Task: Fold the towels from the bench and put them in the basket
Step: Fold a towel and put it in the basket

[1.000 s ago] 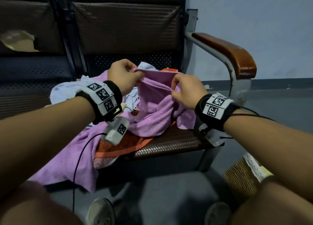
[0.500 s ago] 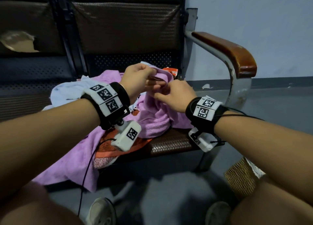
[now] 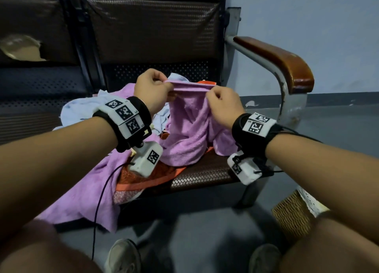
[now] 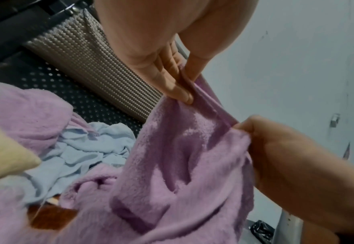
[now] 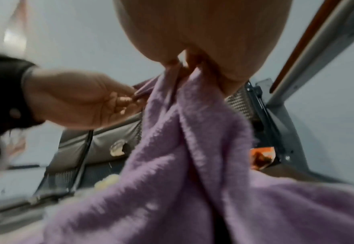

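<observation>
Fingers (image 4: 178, 92) and thumb of the left hand (image 3: 152, 92) pinch the hemmed top edge of a purple towel (image 3: 188, 133); the right hand (image 3: 223, 106) pinches the same edge a little to the right, knuckles curled. Between the two hands the hem is drawn taut and nearly level, held up above the seat. From there the towel hangs down below the fingers in loose folds, its lower part bunched on the woven brown seat of the table (image 3: 205, 174). The right wrist view is blurred, but shows cloth gathered into the right hand's pinch.

To the left lies a light blue towel (image 3: 80, 110), crumpled, with more purple cloth (image 3: 82, 196) spilling over the near edge of the seat towards the floor. An orange towel (image 3: 143, 180) lies underneath, showing at the near edge. A wicker basket (image 3: 291, 215) stands on the floor at the near right, beside the person's right arm.
</observation>
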`<state>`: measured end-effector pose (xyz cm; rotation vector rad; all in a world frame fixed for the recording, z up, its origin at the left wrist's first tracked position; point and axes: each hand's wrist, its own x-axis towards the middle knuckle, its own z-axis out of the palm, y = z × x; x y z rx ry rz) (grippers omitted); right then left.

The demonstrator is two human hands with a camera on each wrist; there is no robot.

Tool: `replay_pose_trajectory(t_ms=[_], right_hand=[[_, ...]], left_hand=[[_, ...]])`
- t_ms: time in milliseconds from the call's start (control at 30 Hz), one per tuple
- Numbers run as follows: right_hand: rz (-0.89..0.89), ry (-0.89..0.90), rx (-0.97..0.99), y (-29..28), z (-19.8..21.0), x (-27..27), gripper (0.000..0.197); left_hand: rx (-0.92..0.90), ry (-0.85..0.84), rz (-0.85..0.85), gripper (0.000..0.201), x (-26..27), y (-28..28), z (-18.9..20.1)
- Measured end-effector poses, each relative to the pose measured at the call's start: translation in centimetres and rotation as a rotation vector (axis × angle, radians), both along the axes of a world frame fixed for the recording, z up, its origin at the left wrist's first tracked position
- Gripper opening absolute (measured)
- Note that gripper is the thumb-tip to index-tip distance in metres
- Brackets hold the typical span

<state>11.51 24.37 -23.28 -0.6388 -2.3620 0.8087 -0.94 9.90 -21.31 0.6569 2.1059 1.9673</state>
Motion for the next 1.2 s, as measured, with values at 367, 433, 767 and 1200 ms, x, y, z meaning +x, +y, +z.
replay_pose_trajectory(t_ms=[367,433,767,1200], right_hand=[[0.236,-0.339,0.302,0.2,-0.7,0.5,0.008],[0.161,-0.415,0.315,0.7,-0.8,0.7,0.015],[0.067,-0.588,0.025,0.8,2.0,0.5,0.028],[0.12,-0.024,-0.082,1.4,6.2,0.3,0.027]], left_hand=[[0.006,0.039,0.079,0.03,-2.2,-0.5,-0.7],[0.019,0.02,0.112,0.029,-2.5,-0.5,-0.6],[-0.029,0.082,0.273,0.032,-4.6,-2.7,0.0],[0.177,0.04,0.359,0.024,-6.3,-5.2,3.6]])
